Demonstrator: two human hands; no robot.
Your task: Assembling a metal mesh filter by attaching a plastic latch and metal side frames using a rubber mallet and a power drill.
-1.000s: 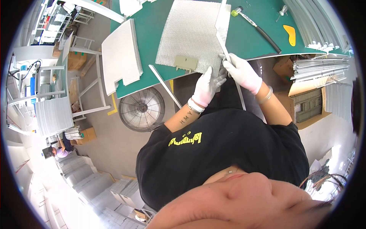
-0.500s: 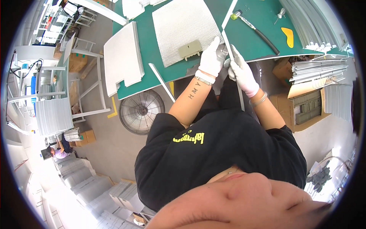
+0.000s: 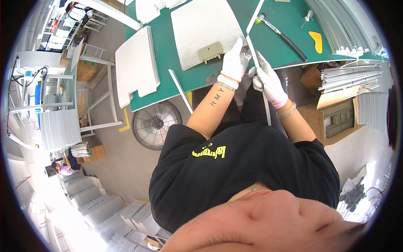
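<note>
One white strip, long, thin: runs from over green table down past its near edge, twd. my body. R. hand: mine, closed on strip, thumb one side, fingers other. L. hand: mine, fingers curled just beside strip; contact hidden, can't tell if gripping. Both hands up close prob. b/c strip this long would swing. Hammer, yellow scraper: R. side, presumably for easy reach. Grey-green plate: on white mesh sheet, L. of grip. Strip: passes thru R. grip, approx. mid-length, extending both ways.
</note>
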